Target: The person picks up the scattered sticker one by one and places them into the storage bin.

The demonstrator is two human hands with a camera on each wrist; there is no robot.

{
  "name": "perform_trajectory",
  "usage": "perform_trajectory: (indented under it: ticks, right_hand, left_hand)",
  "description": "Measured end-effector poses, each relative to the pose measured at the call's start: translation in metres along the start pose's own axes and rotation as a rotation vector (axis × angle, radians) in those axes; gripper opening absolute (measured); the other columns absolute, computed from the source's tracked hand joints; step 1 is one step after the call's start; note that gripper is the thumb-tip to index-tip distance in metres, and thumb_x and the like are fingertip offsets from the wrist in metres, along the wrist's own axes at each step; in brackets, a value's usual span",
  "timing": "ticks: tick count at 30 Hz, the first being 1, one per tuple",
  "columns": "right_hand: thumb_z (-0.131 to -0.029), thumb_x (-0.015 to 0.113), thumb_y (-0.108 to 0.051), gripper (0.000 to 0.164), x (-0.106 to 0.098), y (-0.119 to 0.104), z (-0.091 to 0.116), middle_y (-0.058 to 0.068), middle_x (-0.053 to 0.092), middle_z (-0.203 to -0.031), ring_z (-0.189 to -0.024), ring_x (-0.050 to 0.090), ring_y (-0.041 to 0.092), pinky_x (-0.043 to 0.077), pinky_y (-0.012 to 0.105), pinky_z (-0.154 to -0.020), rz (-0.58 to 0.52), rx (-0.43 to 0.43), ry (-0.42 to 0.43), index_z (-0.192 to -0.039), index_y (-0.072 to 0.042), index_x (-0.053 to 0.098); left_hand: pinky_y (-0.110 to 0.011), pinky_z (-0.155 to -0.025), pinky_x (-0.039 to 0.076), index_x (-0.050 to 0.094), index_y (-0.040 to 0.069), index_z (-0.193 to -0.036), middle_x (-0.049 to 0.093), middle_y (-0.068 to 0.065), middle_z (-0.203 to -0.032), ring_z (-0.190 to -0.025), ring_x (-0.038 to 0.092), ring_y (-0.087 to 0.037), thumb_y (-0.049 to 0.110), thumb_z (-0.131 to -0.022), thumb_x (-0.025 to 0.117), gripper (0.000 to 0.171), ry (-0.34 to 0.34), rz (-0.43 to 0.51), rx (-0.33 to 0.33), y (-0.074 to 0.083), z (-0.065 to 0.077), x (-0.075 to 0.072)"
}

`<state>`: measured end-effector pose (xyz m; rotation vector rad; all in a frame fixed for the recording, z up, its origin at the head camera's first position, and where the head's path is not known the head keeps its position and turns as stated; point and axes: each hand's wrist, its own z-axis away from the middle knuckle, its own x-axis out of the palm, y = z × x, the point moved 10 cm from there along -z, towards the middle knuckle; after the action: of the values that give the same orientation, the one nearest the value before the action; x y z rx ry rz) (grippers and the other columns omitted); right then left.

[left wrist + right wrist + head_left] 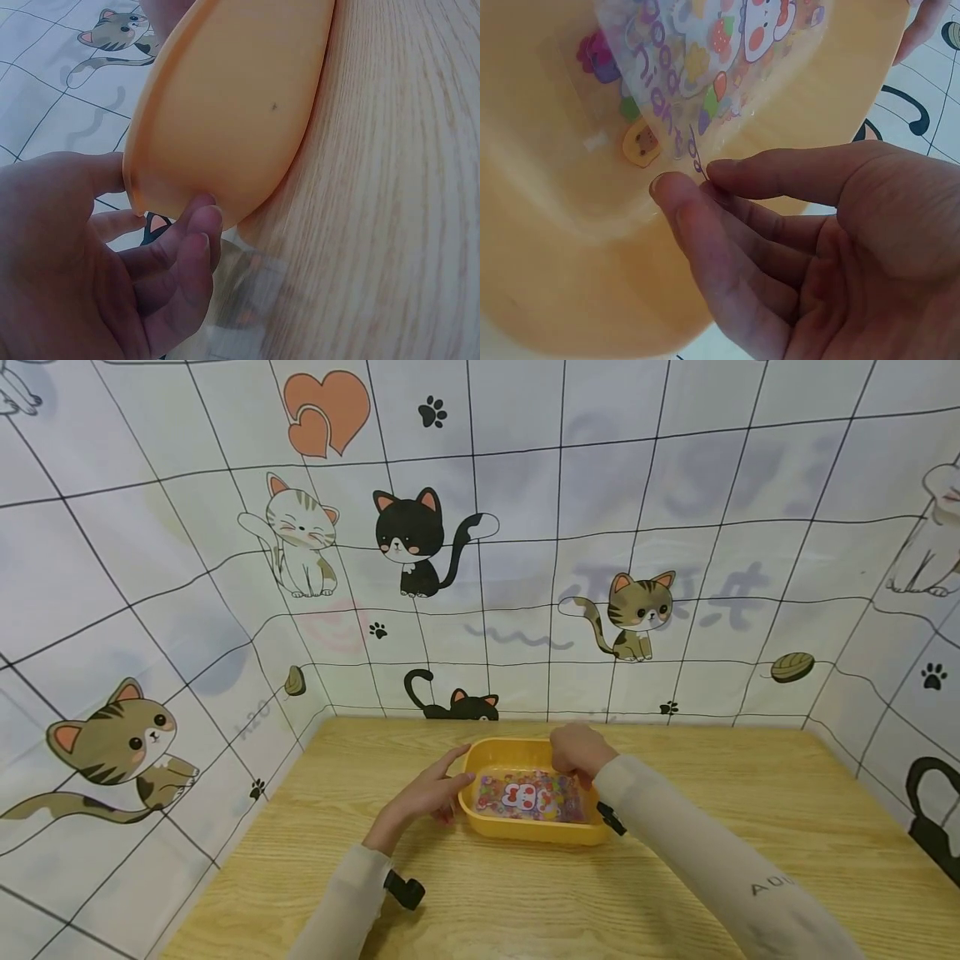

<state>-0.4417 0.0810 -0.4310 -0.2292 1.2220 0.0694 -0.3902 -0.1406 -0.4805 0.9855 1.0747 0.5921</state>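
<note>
A yellow plastic basin (525, 833) stands on the wooden table. Inside it is a clear plastic sheet (522, 797) printed with a white cartoon rabbit and colourful small pictures. My left hand (423, 793) holds the basin's left end, thumb at the rim; in the left wrist view its curled fingers (196, 259) touch the outer wall. Over the basin's right end, my right hand (581, 750) pinches a corner of the sheet between thumb and fingertips, as the right wrist view shows. More small coloured pictures (641, 142) show beneath the sheet's edge; what they belong to is unclear.
Behind and beside the table (690, 835) hangs a white cloth (525, 552) with a black grid and printed cats. Each wrist wears a black camera strap. Close by the left fingers, a transparent shiny piece (251, 289) lies on the table.
</note>
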Motion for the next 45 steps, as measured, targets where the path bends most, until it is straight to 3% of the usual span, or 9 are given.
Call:
perform_trajectory:
  ticks: [9, 12, 21, 27, 33, 35, 40, 45]
  right_hand:
    - [-0.09, 0.049, 0.008, 0.024, -0.001, -0.006, 0.006, 0.007, 0.053, -0.056, -0.037, 0.047, 0.014, 0.022, 0.023, -0.042, -0.029, -0.013, -0.055, -0.086, -0.006, 0.067]
    - [-0.092, 0.047, 0.009, 0.027, -0.002, -0.007, 0.008, 0.006, 0.05, -0.054, -0.038, 0.044, 0.013, 0.019, 0.025, -0.045, -0.014, -0.018, -0.071, -0.082, -0.006, 0.068]
    - [-0.083, 0.053, 0.009, 0.037, -0.001, 0.002, 0.003, 0.0, 0.047, -0.043, -0.037, 0.039, 0.01, 0.017, 0.025, -0.045, 0.097, 0.019, -0.082, -0.056, -0.017, 0.057]
    - [-0.083, 0.054, 0.007, 0.043, -0.002, 0.005, -0.002, 0.003, 0.057, -0.046, -0.036, 0.048, 0.012, 0.02, 0.025, -0.044, 0.102, 0.018, -0.058, -0.048, -0.019, 0.05]
    - [-0.08, 0.049, 0.007, 0.039, -0.002, 0.004, 0.001, 0.002, 0.053, -0.046, -0.036, 0.048, 0.012, 0.016, 0.026, -0.046, 0.068, -0.002, -0.046, -0.051, -0.019, 0.045]
    - [-0.081, 0.05, 0.006, 0.029, -0.002, 0.003, 0.002, 0.001, 0.052, -0.048, -0.038, 0.047, 0.012, 0.018, 0.027, -0.046, 0.061, -0.002, -0.05, -0.061, -0.016, 0.054]
    - [-0.086, 0.063, -0.004, 0.008, -0.002, 0.003, 0.001, 0.003, 0.061, -0.054, -0.041, 0.055, 0.014, 0.033, 0.027, -0.046, 0.078, 0.02, -0.045, -0.081, -0.01, 0.064]
    - [-0.087, 0.066, -0.007, 0.012, -0.001, 0.003, 0.002, 0.004, 0.064, -0.055, -0.044, 0.059, 0.015, 0.035, 0.027, -0.045, 0.075, 0.01, -0.041, -0.077, -0.011, 0.064]
  left_hand:
    - [-0.034, -0.05, 0.058, 0.021, 0.031, -0.166, 0.067, -0.012, -0.067, -0.048, 0.063, -0.018, 0.044, -0.106, 0.055, 0.07, -0.004, 0.001, -0.004, 0.0, 0.0, 0.0]
    - [-0.033, -0.05, 0.058, 0.02, 0.031, -0.166, 0.067, -0.011, -0.067, -0.049, 0.063, -0.018, 0.045, -0.106, 0.055, 0.07, -0.007, -0.001, -0.003, 0.0, 0.0, 0.001]
    - [-0.034, -0.049, 0.058, 0.02, 0.028, -0.166, 0.067, -0.012, -0.068, -0.049, 0.062, -0.018, 0.047, -0.106, 0.054, 0.072, -0.012, -0.006, 0.01, 0.002, -0.001, 0.002]
    - [-0.034, -0.05, 0.058, 0.02, 0.029, -0.166, 0.068, -0.016, -0.07, -0.049, 0.062, -0.018, 0.044, -0.107, 0.054, 0.07, -0.005, -0.016, 0.007, 0.003, -0.002, 0.002]
    - [-0.034, -0.05, 0.058, 0.021, 0.03, -0.166, 0.065, -0.012, -0.065, -0.048, 0.061, -0.018, 0.044, -0.107, 0.054, 0.069, 0.0, -0.009, -0.001, 0.002, -0.002, 0.001]
    - [-0.034, -0.051, 0.058, 0.021, 0.031, -0.166, 0.065, -0.012, -0.065, -0.048, 0.061, -0.018, 0.045, -0.106, 0.055, 0.07, 0.0, -0.006, -0.006, 0.001, -0.002, 0.001]
    - [-0.034, -0.051, 0.058, 0.021, 0.032, -0.166, 0.069, -0.018, -0.072, -0.049, 0.062, -0.017, 0.047, -0.106, 0.055, 0.071, 0.0, -0.004, -0.012, -0.001, -0.002, 0.0]
    - [-0.034, -0.051, 0.058, 0.02, 0.032, -0.166, 0.068, -0.016, -0.071, -0.048, 0.062, -0.017, 0.046, -0.106, 0.054, 0.07, -0.005, -0.006, -0.013, -0.002, -0.002, 0.0]
